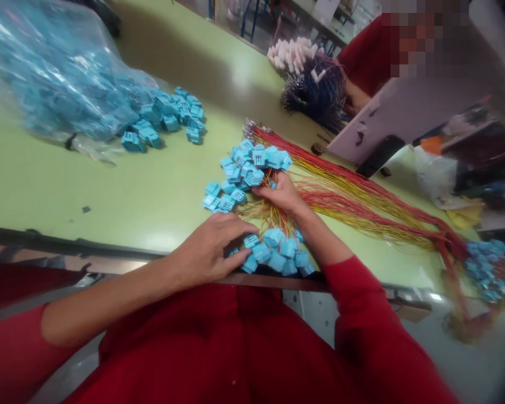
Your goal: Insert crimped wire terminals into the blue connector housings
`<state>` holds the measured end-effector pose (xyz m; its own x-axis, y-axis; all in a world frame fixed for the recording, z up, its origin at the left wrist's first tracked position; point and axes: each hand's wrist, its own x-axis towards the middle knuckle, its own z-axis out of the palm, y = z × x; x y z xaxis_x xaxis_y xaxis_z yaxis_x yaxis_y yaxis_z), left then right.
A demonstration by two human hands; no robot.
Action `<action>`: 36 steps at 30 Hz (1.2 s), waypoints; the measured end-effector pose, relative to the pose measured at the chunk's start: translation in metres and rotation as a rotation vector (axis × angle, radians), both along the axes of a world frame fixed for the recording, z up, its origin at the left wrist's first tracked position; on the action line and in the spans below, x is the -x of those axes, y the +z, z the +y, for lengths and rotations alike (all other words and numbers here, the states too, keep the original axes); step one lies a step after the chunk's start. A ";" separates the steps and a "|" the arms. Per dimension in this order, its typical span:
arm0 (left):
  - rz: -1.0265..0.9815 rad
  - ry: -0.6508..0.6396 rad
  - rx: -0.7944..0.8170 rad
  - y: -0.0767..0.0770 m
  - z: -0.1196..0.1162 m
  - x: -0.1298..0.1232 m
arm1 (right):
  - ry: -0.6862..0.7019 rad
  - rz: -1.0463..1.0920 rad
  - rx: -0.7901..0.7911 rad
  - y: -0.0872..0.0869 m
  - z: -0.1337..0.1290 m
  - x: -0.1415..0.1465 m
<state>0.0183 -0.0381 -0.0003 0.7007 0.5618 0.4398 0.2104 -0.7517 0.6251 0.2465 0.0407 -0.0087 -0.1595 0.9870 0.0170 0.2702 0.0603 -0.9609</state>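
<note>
My left hand (210, 249) lies at the table's near edge, its fingertips on a cluster of blue plastic connectors (278, 252). My right hand (281, 193) is a little farther out, its fingers closed around a bundle of thin red and yellow wires (362, 196). Those wires fan out to the right. Another cluster of blue connectors (243, 171) sits just beyond my right hand, and its wire ends are hidden under the pile. A third blue cluster (483, 269) lies at the wires' far right end.
A clear plastic bag of blue connectors (54, 73) spills a loose pile (164, 115) onto the green table (67, 179). Across the table, a co-worker's hand (356, 95) is near dark blue wires (315, 92) and white parts (294, 56). A white board (404, 112) stands at the right.
</note>
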 end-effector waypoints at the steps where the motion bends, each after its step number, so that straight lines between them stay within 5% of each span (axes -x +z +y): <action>1: 0.000 0.001 -0.009 0.000 0.001 0.003 | -0.001 0.000 0.001 0.000 0.000 0.000; 6: 0.009 -0.012 -0.106 0.003 0.009 0.014 | 0.009 0.001 -0.015 -0.001 0.001 0.000; 13: 0.138 0.080 -0.489 0.004 0.004 0.027 | -0.009 0.011 -0.012 -0.001 0.000 0.000; 17: 0.153 -0.049 -0.488 0.001 -0.002 0.029 | -0.011 0.044 -0.016 -0.003 0.001 0.000; 20: 0.165 0.052 -0.536 0.001 -0.003 0.028 | -0.014 0.040 -0.018 -0.004 0.001 0.000; 26: 0.120 0.063 -0.365 0.001 -0.011 0.015 | -0.018 0.044 -0.004 -0.002 0.000 0.000; 32: 0.262 0.219 -0.525 0.004 -0.006 0.019 | -0.011 0.023 -0.018 -0.003 0.002 -0.001; 36: 0.099 0.130 -0.429 0.010 -0.006 0.004 | -0.024 0.012 -0.020 -0.005 0.003 -0.001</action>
<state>0.0140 -0.0445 0.0095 0.6870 0.4296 0.5860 0.3631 -0.9015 0.2353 0.2471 0.0437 -0.0136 -0.1358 0.9900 0.0385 0.2604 0.0731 -0.9627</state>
